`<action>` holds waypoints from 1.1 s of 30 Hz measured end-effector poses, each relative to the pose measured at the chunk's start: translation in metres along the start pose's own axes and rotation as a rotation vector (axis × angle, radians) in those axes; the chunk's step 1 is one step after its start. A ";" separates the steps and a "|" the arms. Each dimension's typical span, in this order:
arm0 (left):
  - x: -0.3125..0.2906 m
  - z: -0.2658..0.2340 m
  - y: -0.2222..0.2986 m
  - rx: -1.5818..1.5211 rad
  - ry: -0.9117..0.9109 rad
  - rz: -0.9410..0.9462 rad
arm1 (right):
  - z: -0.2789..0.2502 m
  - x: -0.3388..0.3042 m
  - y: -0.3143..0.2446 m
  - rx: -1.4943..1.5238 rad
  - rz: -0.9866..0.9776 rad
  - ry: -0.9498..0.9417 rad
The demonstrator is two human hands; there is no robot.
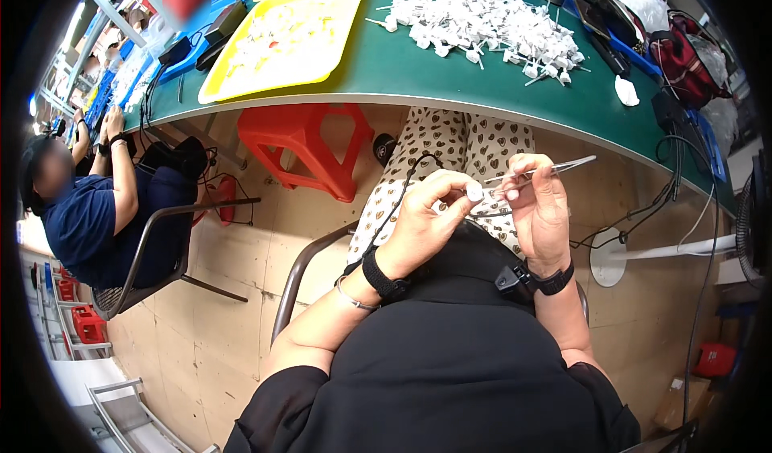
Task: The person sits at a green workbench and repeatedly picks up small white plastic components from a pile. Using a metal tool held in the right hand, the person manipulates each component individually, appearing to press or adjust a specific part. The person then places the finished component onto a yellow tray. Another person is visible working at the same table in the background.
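Observation:
Over my lap, my left hand (430, 208) pinches a small white round part (474, 192) between thumb and fingertips. Close on its right, my right hand (539, 204) is closed on thin metal tweezers (575, 163). Their joined end sticks out to the right past my fingers, and the tips point left toward the white part. Whether the tips touch it I cannot tell. Beyond my hands, a heap of small white plastic parts with thin stems (482, 23) lies on the green table (386, 75).
A yellow tray (342, 51) with many tiny pieces sits at the table's left. Bags (683, 59) and cables (679, 163) are at the right, near a fan stand (675, 250). Under the table stands a red stool (310, 139). A seated co-worker (104, 196) works farther left.

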State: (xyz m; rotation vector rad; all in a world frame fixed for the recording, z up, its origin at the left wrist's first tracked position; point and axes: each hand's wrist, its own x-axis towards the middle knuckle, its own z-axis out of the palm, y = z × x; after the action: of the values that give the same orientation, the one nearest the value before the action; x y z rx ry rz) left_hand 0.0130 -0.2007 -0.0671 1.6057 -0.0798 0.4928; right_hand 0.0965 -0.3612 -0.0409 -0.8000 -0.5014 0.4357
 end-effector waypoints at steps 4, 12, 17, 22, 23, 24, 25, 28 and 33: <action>-0.001 -0.001 -0.007 -0.077 -0.001 -0.043 | -0.001 -0.001 0.002 -0.054 0.025 -0.034; -0.001 -0.002 -0.004 -0.067 0.000 -0.077 | 0.000 -0.002 0.004 -0.239 -0.048 0.040; 0.000 -0.001 0.000 -0.012 -0.006 -0.042 | 0.004 0.004 0.004 -0.321 -0.134 0.116; 0.001 -0.002 0.002 -0.006 -0.032 -0.052 | 0.004 -0.004 0.009 -0.597 0.040 0.017; 0.002 -0.004 -0.001 0.029 -0.052 -0.009 | 0.010 -0.005 0.008 -0.637 0.050 0.018; 0.003 -0.004 -0.003 0.065 -0.071 0.033 | 0.010 -0.004 0.007 -0.637 0.078 0.014; 0.003 -0.004 -0.003 0.092 -0.075 0.046 | 0.009 -0.003 0.005 -0.637 0.107 0.011; 0.002 -0.003 -0.004 0.166 -0.083 0.108 | 0.006 -0.002 0.000 -0.632 0.197 0.004; -0.002 0.001 -0.001 0.169 -0.078 0.170 | 0.002 0.000 -0.008 -0.590 0.341 -0.008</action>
State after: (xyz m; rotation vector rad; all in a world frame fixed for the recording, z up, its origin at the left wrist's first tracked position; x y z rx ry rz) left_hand 0.0120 -0.2020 -0.0692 1.7930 -0.2409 0.5802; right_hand 0.0966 -0.3651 -0.0339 -1.4657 -0.5084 0.6158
